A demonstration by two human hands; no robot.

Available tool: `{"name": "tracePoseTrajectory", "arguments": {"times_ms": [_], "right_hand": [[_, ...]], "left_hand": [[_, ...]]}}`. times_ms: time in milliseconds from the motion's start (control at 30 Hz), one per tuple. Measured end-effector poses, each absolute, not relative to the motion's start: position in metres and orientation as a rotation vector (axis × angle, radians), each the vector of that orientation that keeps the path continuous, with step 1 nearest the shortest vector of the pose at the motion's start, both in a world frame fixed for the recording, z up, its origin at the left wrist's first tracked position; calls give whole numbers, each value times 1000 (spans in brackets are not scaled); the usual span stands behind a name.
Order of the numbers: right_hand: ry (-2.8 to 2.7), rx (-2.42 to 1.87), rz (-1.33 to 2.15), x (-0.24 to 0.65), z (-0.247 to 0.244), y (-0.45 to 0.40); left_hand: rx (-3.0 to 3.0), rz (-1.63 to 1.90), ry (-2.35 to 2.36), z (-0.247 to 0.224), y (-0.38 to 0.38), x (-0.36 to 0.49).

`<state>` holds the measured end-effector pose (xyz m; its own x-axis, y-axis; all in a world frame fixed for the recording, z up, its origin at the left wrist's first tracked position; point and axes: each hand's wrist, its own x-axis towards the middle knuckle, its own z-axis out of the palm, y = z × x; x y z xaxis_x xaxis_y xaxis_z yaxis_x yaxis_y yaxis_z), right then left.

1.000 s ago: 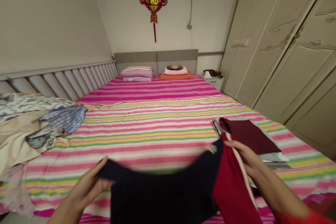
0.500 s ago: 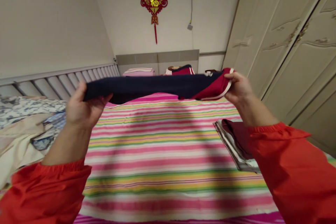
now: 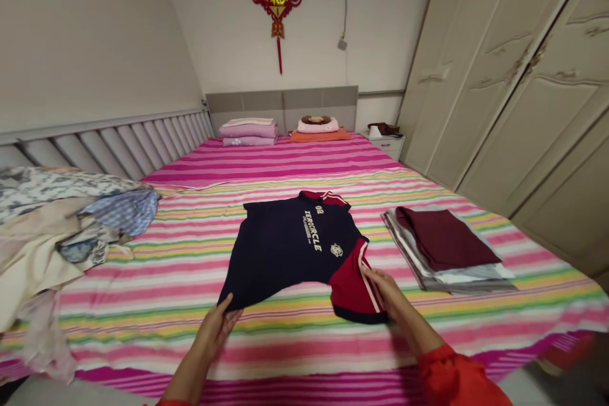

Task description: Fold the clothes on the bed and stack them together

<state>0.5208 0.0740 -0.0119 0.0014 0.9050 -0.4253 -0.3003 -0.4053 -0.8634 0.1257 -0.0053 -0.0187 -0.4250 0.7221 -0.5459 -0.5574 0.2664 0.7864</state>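
Observation:
A navy T-shirt with red sleeves, white stripes and printed lettering lies spread on the striped bedsheet. Its collar side points right and its hem left. My left hand pinches the near corner of the hem between thumb and fingers. At the near red sleeve, my right hand grips the cloth by the white stripes. The fingertips under the fabric are partly hidden on both sides.
Folded clothes form a stack on the right, maroon on top. A loose heap of clothes covers the left side. Folded bedding sits near the headboard. A wardrobe stands to the right.
Both hands have come down from in front of me toward the near side of the bed. The T-shirt, stretched in the air before, now lies spread on the sheet.

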Motion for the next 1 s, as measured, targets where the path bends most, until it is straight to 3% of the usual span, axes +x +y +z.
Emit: {"name": "tracePoseTrajectory", "arguments": {"times_ms": [133, 367, 600, 800, 1000], "right_hand": [[-734, -1410, 1431, 518, -24, 58], [-701, -1385, 1512, 548, 0, 39], [-1020, -1518, 1745, 548, -43, -14], [-1309, -1639, 938, 560, -43, 9], [-1154, -1422, 1039, 556, -17, 83]], "left_hand": [[184, 1467, 1485, -5, 7, 127], [359, 1736, 1510, 28, 13, 128], [39, 1694, 1642, -14, -24, 109], [-76, 1607, 1417, -36, -45, 123], [79, 1227, 1147, -58, -54, 228]]}}
